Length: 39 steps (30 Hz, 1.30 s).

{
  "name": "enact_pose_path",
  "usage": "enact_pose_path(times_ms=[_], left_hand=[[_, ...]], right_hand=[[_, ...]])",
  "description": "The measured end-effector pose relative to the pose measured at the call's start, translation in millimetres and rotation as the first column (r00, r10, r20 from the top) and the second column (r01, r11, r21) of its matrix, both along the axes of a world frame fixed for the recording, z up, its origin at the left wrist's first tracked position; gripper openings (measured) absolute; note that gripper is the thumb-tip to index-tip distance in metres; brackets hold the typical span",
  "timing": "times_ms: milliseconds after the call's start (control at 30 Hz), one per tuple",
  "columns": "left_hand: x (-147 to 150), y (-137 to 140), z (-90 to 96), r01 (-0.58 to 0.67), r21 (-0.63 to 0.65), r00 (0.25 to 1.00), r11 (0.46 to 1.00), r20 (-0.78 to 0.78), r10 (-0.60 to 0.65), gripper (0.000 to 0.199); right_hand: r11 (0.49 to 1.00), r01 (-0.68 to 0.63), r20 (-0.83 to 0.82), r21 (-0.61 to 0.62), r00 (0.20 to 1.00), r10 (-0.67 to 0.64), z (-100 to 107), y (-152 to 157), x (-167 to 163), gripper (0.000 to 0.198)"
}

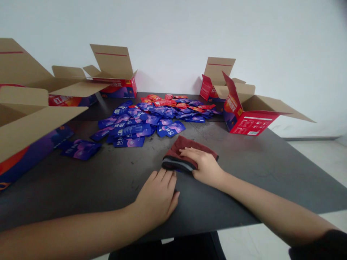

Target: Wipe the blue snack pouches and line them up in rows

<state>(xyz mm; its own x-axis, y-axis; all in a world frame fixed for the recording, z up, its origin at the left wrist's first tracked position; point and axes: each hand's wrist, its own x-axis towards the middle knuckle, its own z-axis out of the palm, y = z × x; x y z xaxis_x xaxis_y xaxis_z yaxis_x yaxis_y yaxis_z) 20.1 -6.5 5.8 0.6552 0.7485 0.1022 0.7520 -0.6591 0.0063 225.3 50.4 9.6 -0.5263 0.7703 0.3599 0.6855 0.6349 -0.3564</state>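
My right hand [204, 164] is closed on a folded brown cloth [180, 145] with a black and grey edge, pressed down on the dark table [217, 202]. A sliver of a blue packet [179, 170] shows under the cloth's near edge; the rest is covered. Just on the near side of the cloth, my left hand [158, 196] rests palm down. Its fingers are stretched forward, with the tips at the cloth's edge, and the thumb stands apart. Whether those fingertips touch the packet is hard to see.
Beyond my hands lies a heap of blue packets [132, 130] and red packets [165, 102]. One blue packet pair [81, 149] lies apart on the left. Open cartons stand around: a near-left carton [32, 153], a back-left carton [119, 88], a right carton [249, 122], a back-right carton [207, 88].
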Motion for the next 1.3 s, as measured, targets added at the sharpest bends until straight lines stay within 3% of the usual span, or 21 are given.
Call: enact_pose_path(times_ms=[100, 267, 300, 400, 433, 467, 567, 600, 667, 733, 767, 833, 900, 933, 1033, 1067, 1100, 1167, 1233, 1300], left_hand=[[0, 0, -1.1, -0.037, 0.04, 0.999, 0.998, -0.004, 0.038, 0.05], [0, -1, -2.4, -0.019, 0.008, 0.999, 1.0, -0.036, 0.02, 0.04], [0, -1, -2.3, -0.019, 0.011, 0.999, 1.0, -0.039, 0.02, 0.041], [0, -1, -2.2, -0.049, 0.043, 0.998, 0.998, -0.038, 0.051, 0.05], [0, -1, -2.2, -0.055, 0.046, 0.998, 0.997, -0.035, 0.057, 0.05], [0, -1, -2.4, -0.054, 0.038, 0.998, 0.998, -0.033, 0.055, 0.047], [0, -2, -3.5, -0.039, -0.012, 0.998, 0.999, -0.041, 0.038, 0.039], [0, -2, -4.1, -0.04, -0.01, 0.998, 0.999, -0.044, 0.039, 0.039], [0, -2, -5.4, -0.056, 0.03, 0.997, 0.998, -0.044, 0.058, 0.044], [0, -2, -6.7, -0.079, 0.074, 0.996, 0.994, -0.038, 0.082, 0.05], [0, -2, -7.1, -0.084, 0.074, 0.995, 0.994, -0.038, 0.087, 0.05], [0, -2, -7.4, -0.071, 0.032, 0.996, 0.997, -0.047, 0.072, 0.044], [0, -2, -6.8, -0.057, -0.008, 0.997, 0.998, -0.053, 0.057, 0.039], [0, -2, -6.2, -0.055, -0.01, 0.997, 0.998, -0.053, 0.055, 0.039], [1, -1, -4.0, -0.078, 0.036, 0.995, 0.996, -0.053, 0.08, 0.049], [1, -1, -3.2, -0.086, 0.042, 0.994, 0.995, -0.058, 0.088, 0.052], [2, -1, -2.4, -0.089, 0.033, 0.994, 0.995, -0.067, 0.091, 0.051], [2, 0, -1.4, -0.095, -0.009, 0.992, 0.995, -0.087, 0.093, 0.046], [2, 0, -1.1, -0.094, -0.029, 0.991, 0.995, -0.095, 0.091, 0.043], [2, 0, -1.5, -0.089, -0.009, 0.992, 0.996, -0.088, 0.087, 0.047]], right_hand=[[0.99, 0.138, -0.013, 0.025, 0.99, -0.137, -3, 0, 0, 0.049], [0.989, -0.145, 0.009, -0.021, 0.989, 0.146, -5, -9, -4, 0.058], [0.994, -0.107, -0.005, -0.028, 0.994, 0.107, -5, -7, -3, 0.058], [0.985, 0.169, -0.058, -0.024, 0.984, -0.17, -4, -2, 4, 0.054], [0.98, 0.198, -0.066, -0.022, 0.978, -0.199, -4, -1, 5, 0.054], [0.988, 0.155, -0.063, -0.025, 0.986, -0.156, -4, -2, 5, 0.055], [0.987, -0.149, -0.032, -0.058, 0.989, 0.147, -2, -5, 2, 0.059], [0.983, -0.168, -0.03, -0.07, 0.986, 0.167, -2, -5, 1, 0.06], [0.997, 0.003, -0.033, -0.074, 0.999, -0.006, -1, -2, 3, 0.058], [0.976, 0.211, -0.041, -0.05, 0.976, -0.213, -2, 1, 6, 0.054], [0.975, 0.221, -0.041, -0.035, 0.974, -0.223, -2, 1, 6, 0.053], [0.999, 0.044, -0.018, -0.03, 0.999, -0.045, -3, -2, 3, 0.057], [0.99, -0.134, 0.013, -0.054, 0.991, 0.135, -2, -5, 0, 0.062], [0.99, -0.123, 0.025, -0.067, 0.992, 0.125, -2, -5, 0, 0.062], [0.983, 0.172, 0.055, -0.066, 0.984, -0.169, 0, -2, 4, 0.054], [0.974, 0.218, 0.065, -0.057, 0.975, -0.214, 1, -1, 6, 0.052], [0.98, 0.193, 0.071, -0.054, 0.979, -0.189, 1, -1, 7, 0.053], [0.997, 0.001, 0.054, -0.077, 0.999, 0.004, 3, -2, 7, 0.057], [0.984, -0.118, 0.014, -0.13, 0.993, 0.121, 5, -3, 6, 0.056], [0.988, -0.004, -0.01, -0.153, 1.0, 0.002, 8, -3, 7, 0.049]])
